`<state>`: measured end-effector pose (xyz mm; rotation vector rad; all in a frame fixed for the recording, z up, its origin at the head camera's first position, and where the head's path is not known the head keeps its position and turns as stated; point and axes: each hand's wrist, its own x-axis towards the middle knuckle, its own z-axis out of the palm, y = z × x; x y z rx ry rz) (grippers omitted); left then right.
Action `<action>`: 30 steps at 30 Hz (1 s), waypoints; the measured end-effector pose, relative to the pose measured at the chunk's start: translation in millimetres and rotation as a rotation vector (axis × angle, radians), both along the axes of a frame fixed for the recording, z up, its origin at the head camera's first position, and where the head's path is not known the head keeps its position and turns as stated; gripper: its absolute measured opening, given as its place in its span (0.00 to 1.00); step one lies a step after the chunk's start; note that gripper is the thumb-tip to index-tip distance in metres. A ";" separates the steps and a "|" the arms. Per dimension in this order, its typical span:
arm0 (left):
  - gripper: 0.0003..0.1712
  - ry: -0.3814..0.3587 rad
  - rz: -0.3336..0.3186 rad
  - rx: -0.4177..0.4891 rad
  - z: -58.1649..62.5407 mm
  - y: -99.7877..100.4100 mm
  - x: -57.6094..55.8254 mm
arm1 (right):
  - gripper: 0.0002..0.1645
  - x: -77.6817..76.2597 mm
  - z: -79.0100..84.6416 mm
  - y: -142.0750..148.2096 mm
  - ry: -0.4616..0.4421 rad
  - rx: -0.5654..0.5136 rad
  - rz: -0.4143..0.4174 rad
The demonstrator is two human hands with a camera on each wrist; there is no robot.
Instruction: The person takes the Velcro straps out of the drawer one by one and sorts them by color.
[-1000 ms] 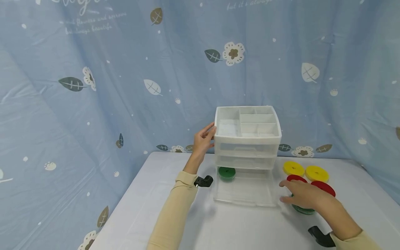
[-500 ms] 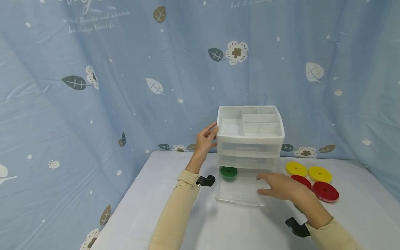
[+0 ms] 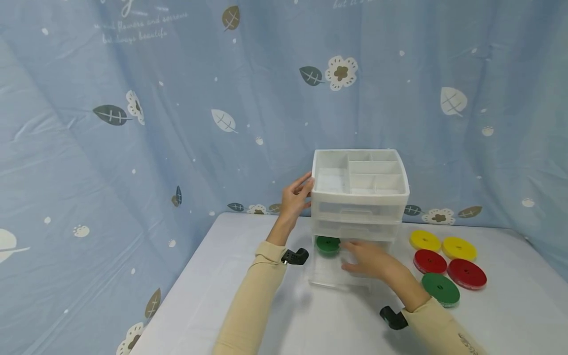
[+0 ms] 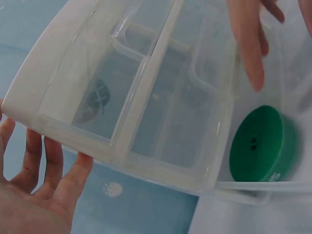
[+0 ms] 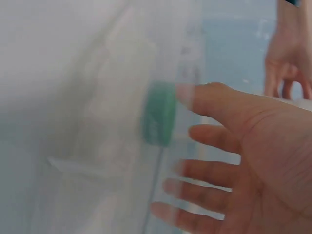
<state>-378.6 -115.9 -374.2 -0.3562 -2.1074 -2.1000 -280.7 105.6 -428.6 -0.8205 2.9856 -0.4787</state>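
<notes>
A white plastic drawer unit (image 3: 360, 197) stands on the table, its clear bottom drawer (image 3: 326, 273) pulled out. My left hand (image 3: 294, 199) rests against the unit's left side; in the left wrist view the fingertips touch its edge. Inside the drawer, at the back left, lies a thick green disc (image 3: 327, 245) with small holes in its middle. Over the drawer, my right hand (image 3: 370, 260) reaches in from the right, fingers spread and holding nothing. Its foremost fingertip is right at the disc's right edge in the head view.
Right of the unit lie two yellow discs (image 3: 425, 240), two red discs (image 3: 467, 274) and another green disc (image 3: 441, 290) on the white table (image 3: 266, 315). A compartment tray (image 3: 330, 180) tops the unit. Behind hangs a blue patterned curtain (image 3: 266, 98).
My right hand has moved left from above the discs on the table to over the open drawer, uncovering the red and green discs. My left hand stays at the unit's side.
</notes>
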 end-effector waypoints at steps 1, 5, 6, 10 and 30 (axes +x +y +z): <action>0.22 0.001 0.001 -0.002 0.2 0.5 0.2 | 0.36 -1.5 -2.8 -3.1 -0.001 0.002 -0.003; 0.23 0.002 0.000 -0.003 0.8 2.2 0.7 | 0.38 -7.7 -15.2 -15.5 -0.001 -0.008 -0.008; 0.23 0.001 0.000 -0.005 1.0 2.5 0.8 | 0.39 -9.0 -17.8 -18.2 0.004 -0.016 0.001; 0.23 0.001 -0.002 -0.003 1.4 2.6 0.6 | 0.40 -13.1 -23.9 -28.0 0.035 -0.044 0.032; 0.22 -0.010 0.002 -0.001 1.8 0.5 0.5 | 0.40 -33.2 -42.9 -50.6 0.059 0.033 0.016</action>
